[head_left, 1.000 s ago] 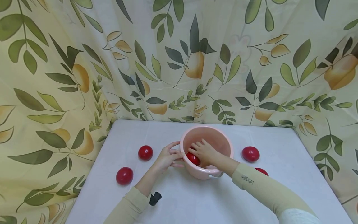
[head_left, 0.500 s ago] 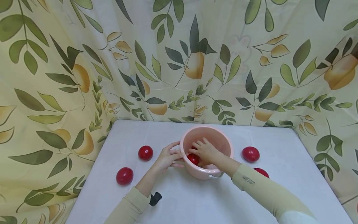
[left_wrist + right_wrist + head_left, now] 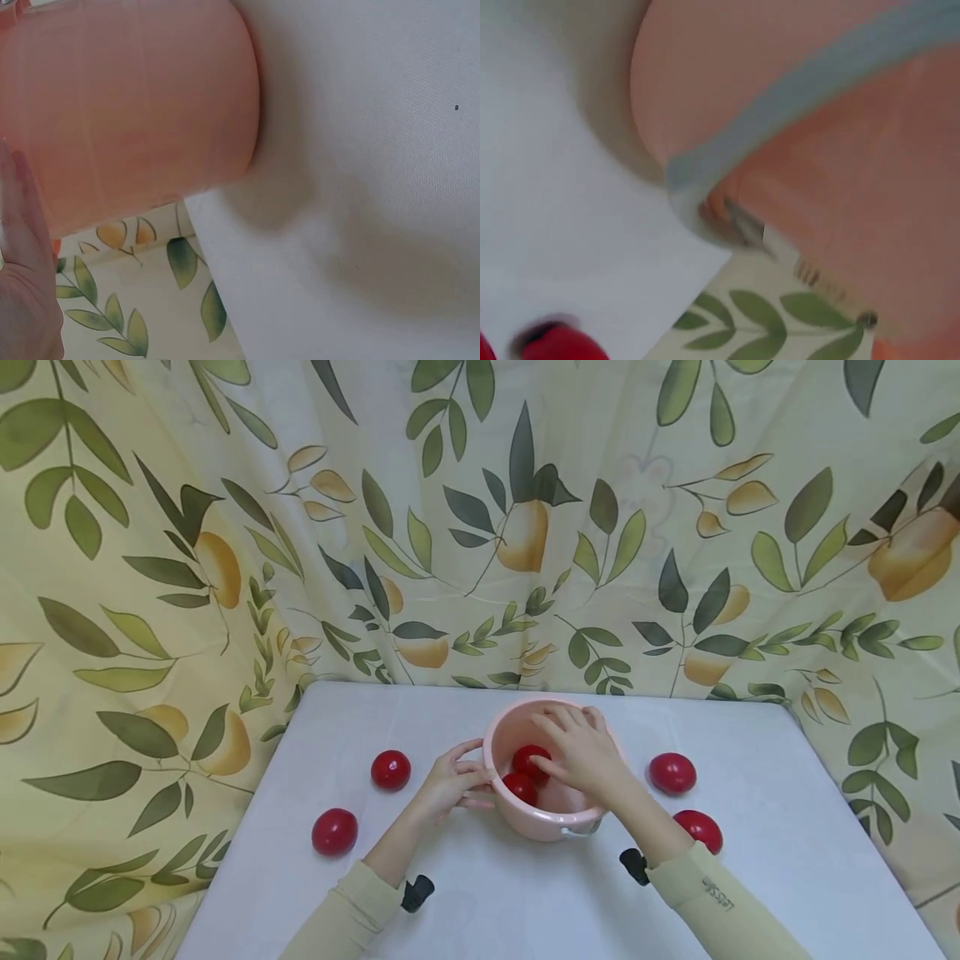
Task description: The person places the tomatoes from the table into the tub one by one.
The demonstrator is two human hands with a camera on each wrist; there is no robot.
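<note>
A pink bucket (image 3: 534, 827) stands upright on the white table, two red round fruits (image 3: 519, 788) lying inside it. The left hand (image 3: 448, 783) grips the bucket's left rim, fingers outside along the wall; in the left wrist view part of that hand (image 3: 26, 277) lies beside the bucket (image 3: 142, 112). Over the bucket's opening is the right hand (image 3: 581, 752), its fingers spread and loosely bent, holding nothing; its thumb is near the upper fruit, and contact cannot be told. The right wrist view shows the bucket's wall (image 3: 705, 67) and pale handle (image 3: 795, 90), no hand.
On the table (image 3: 495, 910), two red fruits (image 3: 390, 770) (image 3: 334, 832) lie left of the bucket and two more red fruits (image 3: 672, 773) (image 3: 699, 832) lie to its right. A leaf-patterned curtain (image 3: 480, 527) hangs behind the table.
The right hand has let go inside the bucket and risen up and to the right, uncovering a second fruit there. The left hand has stayed on the rim.
</note>
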